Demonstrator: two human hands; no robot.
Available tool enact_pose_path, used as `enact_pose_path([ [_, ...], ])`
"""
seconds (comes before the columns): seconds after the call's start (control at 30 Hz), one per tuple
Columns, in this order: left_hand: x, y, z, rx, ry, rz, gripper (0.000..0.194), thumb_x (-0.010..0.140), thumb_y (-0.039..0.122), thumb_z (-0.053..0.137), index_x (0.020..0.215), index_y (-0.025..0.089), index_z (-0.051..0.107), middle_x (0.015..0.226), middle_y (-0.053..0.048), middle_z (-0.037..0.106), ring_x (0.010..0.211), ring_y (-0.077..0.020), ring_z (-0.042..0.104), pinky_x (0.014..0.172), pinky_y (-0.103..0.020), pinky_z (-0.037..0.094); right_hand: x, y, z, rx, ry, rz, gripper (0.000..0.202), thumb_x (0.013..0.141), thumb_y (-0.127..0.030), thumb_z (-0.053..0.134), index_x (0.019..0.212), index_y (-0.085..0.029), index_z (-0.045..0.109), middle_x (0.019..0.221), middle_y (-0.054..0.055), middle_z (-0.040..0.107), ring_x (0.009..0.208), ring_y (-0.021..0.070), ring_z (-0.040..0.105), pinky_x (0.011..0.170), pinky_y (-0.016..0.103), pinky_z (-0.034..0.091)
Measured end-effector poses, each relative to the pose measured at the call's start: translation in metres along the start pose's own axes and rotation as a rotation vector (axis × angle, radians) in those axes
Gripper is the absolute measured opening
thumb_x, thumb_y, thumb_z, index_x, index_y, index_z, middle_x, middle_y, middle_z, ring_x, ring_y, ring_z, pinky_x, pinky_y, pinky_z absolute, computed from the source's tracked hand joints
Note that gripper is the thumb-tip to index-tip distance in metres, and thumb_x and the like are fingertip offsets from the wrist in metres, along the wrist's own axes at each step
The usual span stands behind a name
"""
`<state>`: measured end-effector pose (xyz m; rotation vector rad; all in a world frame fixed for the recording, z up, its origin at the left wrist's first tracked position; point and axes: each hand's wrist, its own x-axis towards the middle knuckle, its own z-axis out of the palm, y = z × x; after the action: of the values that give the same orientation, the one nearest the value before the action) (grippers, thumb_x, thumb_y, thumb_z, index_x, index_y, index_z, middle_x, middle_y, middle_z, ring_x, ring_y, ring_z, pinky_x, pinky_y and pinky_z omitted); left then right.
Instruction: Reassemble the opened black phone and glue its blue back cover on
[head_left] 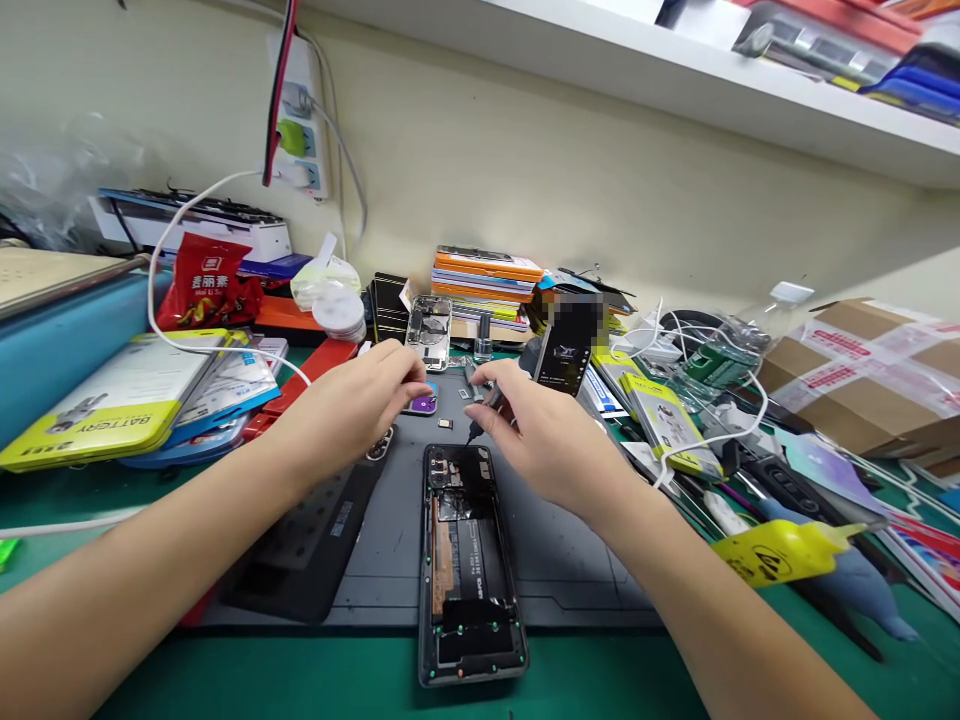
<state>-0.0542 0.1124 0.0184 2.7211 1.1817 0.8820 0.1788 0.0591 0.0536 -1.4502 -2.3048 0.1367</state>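
An opened phone lies lengthwise before me on the grey work mat, its battery and inner parts bare. My right hand grips a small dark screwdriver, whose thin tip points down at the phone's top edge; I cannot tell if it touches a screw. To the left, my left hand hovers with fingers pinched together, and anything between them is hidden. Beneath that arm rests a dark phone back cover. A SIM tray sits on the mat between both hands, near a purple-screened phone.
Behind the mat, a phone stands upright, near a small bottle and an opened phone shell. Battery boxes crowd the left. On the right are a yellow bottle, loose cables, tools and a cardboard box.
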Motion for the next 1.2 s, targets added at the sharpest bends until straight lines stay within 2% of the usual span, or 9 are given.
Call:
enact_pose_path([
  [0.1,0.001,-0.002,-0.002,-0.003,0.025,-0.019,0.021,0.108,0.033,0.042,0.097,0.022,0.057,0.1,-0.005,0.066,0.093,-0.0225,0.063,0.082,-0.036,0.049,0.0,0.0,0.0,-0.014,0.006,-0.027,0.017,0.104,-0.033,0.056,0.119,-0.025,0.055,0.096,0.003,0.075,0.072,0.0199,0.067,0.066,0.03,0.043],
  [0.23,0.0,-0.002,-0.001,-0.026,0.008,0.009,0.023,0.108,0.03,0.041,0.1,0.021,0.06,0.102,-0.005,0.069,0.097,-0.0224,0.065,0.084,-0.035,0.049,-0.002,0.001,0.0,0.084,0.079,0.005,0.019,0.105,-0.03,0.055,0.123,-0.024,0.054,0.085,0.001,0.071,0.071,0.0195,0.068,0.067,0.032,0.048],
  [0.37,-0.001,0.001,0.001,-0.063,-0.036,0.066,0.018,0.107,0.029,0.046,0.101,0.021,0.061,0.1,-0.003,0.069,0.094,-0.0201,0.065,0.083,-0.032,0.049,-0.002,0.001,0.004,0.53,0.31,0.048,0.023,0.104,-0.033,0.056,0.125,-0.025,0.048,0.101,0.003,0.07,0.075,0.0165,0.073,0.072,0.033,0.06],
  [0.47,-0.001,0.003,0.003,-0.08,-0.053,0.09,0.015,0.106,0.029,0.049,0.102,0.022,0.061,0.1,-0.002,0.068,0.093,-0.0195,0.065,0.081,-0.03,0.049,-0.001,0.0,0.009,0.794,0.39,0.058,0.022,0.103,-0.035,0.058,0.12,-0.026,0.047,0.106,0.003,0.068,0.079,0.0161,0.074,0.077,0.035,0.065],
  [0.67,-0.002,0.004,0.004,-0.095,-0.075,0.103,0.014,0.107,0.03,0.048,0.103,0.022,0.059,0.101,-0.002,0.066,0.093,-0.0192,0.064,0.081,-0.031,0.049,-0.001,-0.003,0.017,0.912,0.372,0.058,0.022,0.103,-0.036,0.06,0.118,-0.026,0.047,0.109,0.004,0.069,0.085,0.0175,0.075,0.083,0.039,0.067],
  [1.2,-0.002,0.003,0.005,-0.145,-0.057,0.077,0.016,0.107,0.028,0.044,0.102,0.022,0.058,0.101,-0.003,0.064,0.093,-0.0199,0.063,0.081,-0.031,0.047,-0.005,-0.003,0.02,0.892,0.283,0.021,0.022,0.105,-0.034,0.058,0.122,-0.027,0.046,0.112,0.004,0.068,0.088,0.0178,0.075,0.085,0.042,0.067],
])
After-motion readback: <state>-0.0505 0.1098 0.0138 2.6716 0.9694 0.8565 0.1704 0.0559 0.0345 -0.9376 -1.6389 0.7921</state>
